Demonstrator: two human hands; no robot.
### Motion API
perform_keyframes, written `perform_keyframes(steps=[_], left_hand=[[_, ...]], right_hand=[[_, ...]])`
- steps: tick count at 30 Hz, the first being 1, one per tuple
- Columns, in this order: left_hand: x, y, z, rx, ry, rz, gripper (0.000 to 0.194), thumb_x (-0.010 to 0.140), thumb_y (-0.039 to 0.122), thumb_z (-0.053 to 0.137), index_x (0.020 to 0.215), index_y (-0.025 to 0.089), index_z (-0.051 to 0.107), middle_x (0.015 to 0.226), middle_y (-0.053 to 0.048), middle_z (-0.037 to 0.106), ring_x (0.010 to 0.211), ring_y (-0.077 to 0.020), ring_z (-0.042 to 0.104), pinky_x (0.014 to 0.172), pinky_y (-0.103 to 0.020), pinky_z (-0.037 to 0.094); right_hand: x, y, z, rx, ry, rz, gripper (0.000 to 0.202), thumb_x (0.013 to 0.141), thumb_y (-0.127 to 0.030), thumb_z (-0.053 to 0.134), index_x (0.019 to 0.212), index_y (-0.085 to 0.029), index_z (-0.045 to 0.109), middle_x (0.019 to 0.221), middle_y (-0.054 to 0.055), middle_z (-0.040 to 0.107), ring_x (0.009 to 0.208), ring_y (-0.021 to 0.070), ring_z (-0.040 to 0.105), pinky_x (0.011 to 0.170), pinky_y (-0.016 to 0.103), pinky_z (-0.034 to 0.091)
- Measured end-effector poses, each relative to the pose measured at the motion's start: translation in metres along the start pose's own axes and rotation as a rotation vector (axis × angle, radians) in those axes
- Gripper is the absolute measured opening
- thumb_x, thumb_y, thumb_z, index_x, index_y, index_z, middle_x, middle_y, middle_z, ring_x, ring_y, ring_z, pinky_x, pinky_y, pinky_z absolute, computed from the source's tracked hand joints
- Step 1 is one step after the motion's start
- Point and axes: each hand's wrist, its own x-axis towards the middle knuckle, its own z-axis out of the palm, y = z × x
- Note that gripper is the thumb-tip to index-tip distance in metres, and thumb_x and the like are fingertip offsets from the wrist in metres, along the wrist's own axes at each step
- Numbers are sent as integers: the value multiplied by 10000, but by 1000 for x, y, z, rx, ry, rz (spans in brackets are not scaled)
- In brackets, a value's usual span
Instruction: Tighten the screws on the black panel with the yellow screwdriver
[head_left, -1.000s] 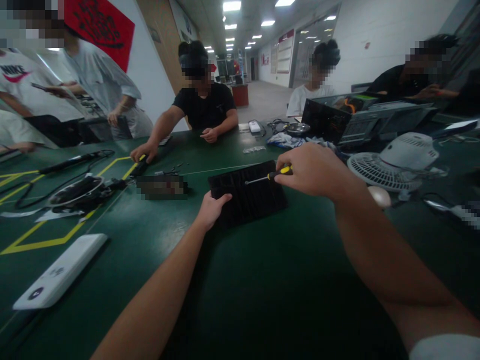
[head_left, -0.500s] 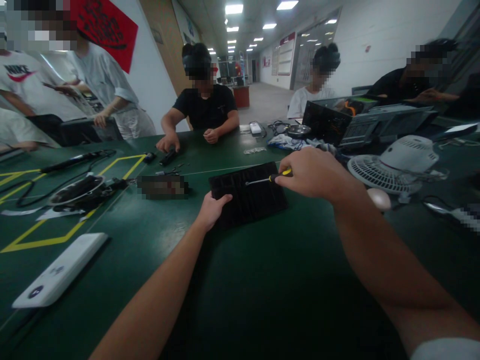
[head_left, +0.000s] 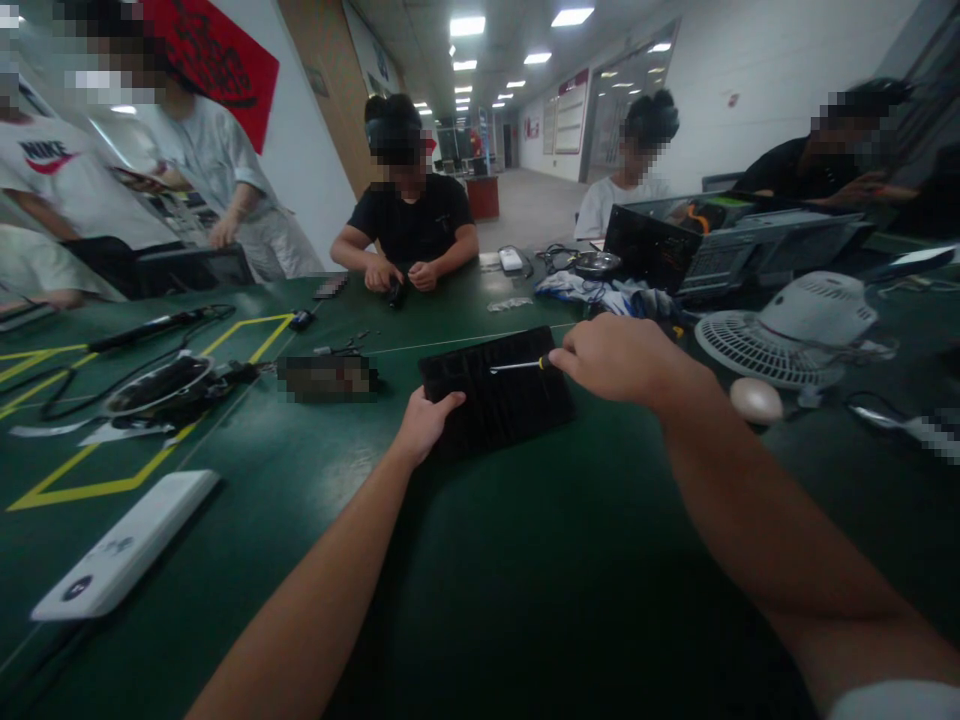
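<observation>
A flat black panel with ridges and recesses [head_left: 517, 400] lies slanted above the green tabletop in front of me. My left hand [head_left: 426, 425] grips its left edge, thumb on top and the other fingers hidden beneath. In my right hand [head_left: 622, 360] is a screwdriver [head_left: 521, 366] with a black and yellow handle, held closed around the handle. The shaft runs left, almost level, over the panel's upper half. Its tip sits over the middle of the panel; whether it touches cannot be made out in the dark.
A white power bank-like block [head_left: 127, 545] lies left. Behind it are a tangle of cables [head_left: 161, 390] and a pixelated box [head_left: 328, 378]. On the right stand a white fan [head_left: 795, 325], a pale round object [head_left: 755, 400] and an opened computer case [head_left: 750, 250]. A person [head_left: 409, 220] sits opposite.
My right hand has rolled over the screwdriver handle, covering more of it. My left hand and the panel stay put. The person opposite has drawn a dark object closer to themselves.
</observation>
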Motion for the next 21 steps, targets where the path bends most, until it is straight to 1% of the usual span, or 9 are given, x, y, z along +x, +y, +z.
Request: perform_keyframes(steps=[2, 3, 5, 7, 10, 13, 15, 18, 21], left_hand=[[-1, 0, 0, 4, 1, 8, 506, 556, 365, 954, 972, 173, 741, 929, -59, 803, 892, -292, 775, 928, -479, 638], [-1, 1, 0, 7, 1, 13, 504, 558, 370, 954, 969, 173, 738, 920, -56, 800, 884, -289, 773, 918, -475, 639], [0, 0, 0, 13, -3, 20, 499, 564, 376, 951, 964, 173, 732, 908, -53, 796, 874, -288, 770, 898, -466, 640], [1, -1, -1, 16, -8, 19, 500, 568, 373, 948, 971, 174, 728, 919, -60, 799, 880, -291, 773, 884, -459, 640], [3, -2, -2, 20, -11, 10, 503, 576, 366, 945, 986, 173, 728, 934, -68, 803, 883, -296, 779, 885, -464, 640], [3, -4, -2, 12, -10, 12, 505, 573, 367, 947, 984, 173, 727, 931, -66, 800, 879, -296, 779, 902, -476, 639], [3, -4, -2, 3, -10, 15, 506, 573, 370, 948, 984, 173, 727, 935, -67, 801, 884, -298, 779, 913, -480, 636], [2, -3, -2, 3, -13, 10, 504, 583, 371, 946, 996, 174, 734, 957, -76, 808, 905, -303, 781, 926, -483, 631], [2, -3, -2, 8, -12, 6, 512, 584, 367, 948, 1011, 173, 742, 973, -80, 811, 915, -303, 782, 933, -482, 630]], right_hand=[[2, 2, 0, 29, -9, 2, 591, 1087, -466, 360, 1181, -112, 825, 1199, 268, 798, 1140, 428, 749, 890, 495, 556], [2, 5, 0, 54, -7, -9, 570, 1079, -488, 393, 1173, -125, 822, 1197, 254, 800, 1124, 416, 750, 879, 481, 549], [2, 12, -1, 121, 9, -65, 474, 1019, -526, 548, 1178, -162, 807, 1166, 200, 810, 1054, 369, 751, 837, 432, 527], [2, 20, -3, 183, 58, -143, 387, 923, -467, 699, 1184, -195, 784, 1093, 136, 814, 953, 303, 736, 791, 380, 490], [1, 30, -5, 207, 187, -203, 273, 866, -321, 719, 1110, -211, 775, 982, 80, 797, 850, 245, 698, 754, 348, 445], [0, 32, -5, 205, 280, -163, 208, 851, -306, 722, 1023, -221, 805, 938, 74, 796, 852, 255, 701, 748, 352, 445], [0, 30, -4, 202, 315, -130, 224, 840, -308, 739, 1031, -235, 830, 940, 75, 806, 883, 274, 717, 749, 358, 457], [1, 27, -3, 189, 331, -115, 276, 822, -288, 763, 1084, -270, 850, 969, 66, 825, 927, 296, 739, 750, 367, 473], [1, 25, -3, 181, 341, -107, 276, 822, -284, 775, 1084, -295, 861, 1004, 59, 837, 965, 310, 752, 759, 380, 488]])
